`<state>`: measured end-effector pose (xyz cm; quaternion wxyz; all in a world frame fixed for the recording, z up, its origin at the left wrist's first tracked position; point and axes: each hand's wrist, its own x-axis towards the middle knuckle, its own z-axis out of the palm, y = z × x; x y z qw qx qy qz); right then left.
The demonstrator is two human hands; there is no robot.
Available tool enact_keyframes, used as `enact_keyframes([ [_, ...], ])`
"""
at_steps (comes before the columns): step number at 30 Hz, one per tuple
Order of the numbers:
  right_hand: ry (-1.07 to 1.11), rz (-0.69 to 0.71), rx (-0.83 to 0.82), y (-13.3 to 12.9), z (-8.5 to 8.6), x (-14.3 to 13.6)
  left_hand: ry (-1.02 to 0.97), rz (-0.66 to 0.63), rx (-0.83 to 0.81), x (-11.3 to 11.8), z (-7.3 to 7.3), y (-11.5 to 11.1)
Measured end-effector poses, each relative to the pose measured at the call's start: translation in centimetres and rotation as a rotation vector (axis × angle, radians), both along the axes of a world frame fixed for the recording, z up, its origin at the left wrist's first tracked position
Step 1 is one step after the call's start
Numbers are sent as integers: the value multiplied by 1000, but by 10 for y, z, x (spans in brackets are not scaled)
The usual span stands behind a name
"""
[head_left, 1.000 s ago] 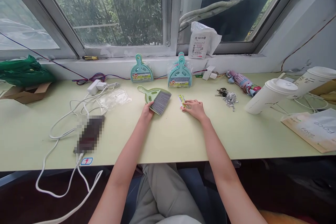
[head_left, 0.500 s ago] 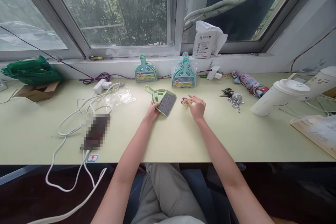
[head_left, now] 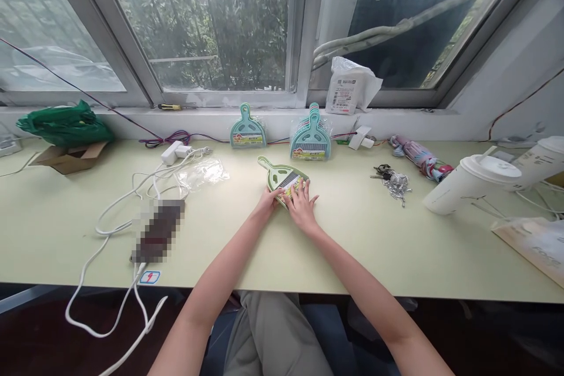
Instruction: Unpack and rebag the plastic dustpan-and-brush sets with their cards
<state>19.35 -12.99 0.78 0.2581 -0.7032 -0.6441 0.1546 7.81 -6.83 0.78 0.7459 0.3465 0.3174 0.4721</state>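
A small green dustpan (head_left: 272, 167) with a grey-bristled brush (head_left: 288, 178) nested in it lies tilted on the table before me. My left hand (head_left: 267, 202) grips its lower left edge, thumb over the front. Across the bristles is a colourful label card (head_left: 295, 185), partly covered by fingers. My right hand (head_left: 301, 209) lies over this card with its fingers spread, pressing on it. The pan's lower edge is hidden by both hands.
Packaged dustpan sets (head_left: 247, 131) and a stack of more (head_left: 310, 141) lean at the wall. Left are white cables (head_left: 115, 202), a pixelated dark device (head_left: 159, 230) and clear plastic wrap (head_left: 202, 173). Keys (head_left: 392, 180), a folded umbrella (head_left: 418, 155) and a lidded cup (head_left: 467, 185) stand right.
My right hand has moved left with the colourful card, which now lies over the brush. Its pinch has become spread fingers. My left hand still holds the dustpan.
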Motion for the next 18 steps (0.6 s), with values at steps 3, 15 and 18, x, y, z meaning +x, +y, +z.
enact_keyframes([
  [3,79,-55,74,5,-5,8,14,18,45,0,-1,2],
  [15,1298,50,108,15,-1,46,13,-61,180,3,10,-10],
  [18,1374,-16,157,14,-2,54,109,0,180,-7,12,1],
])
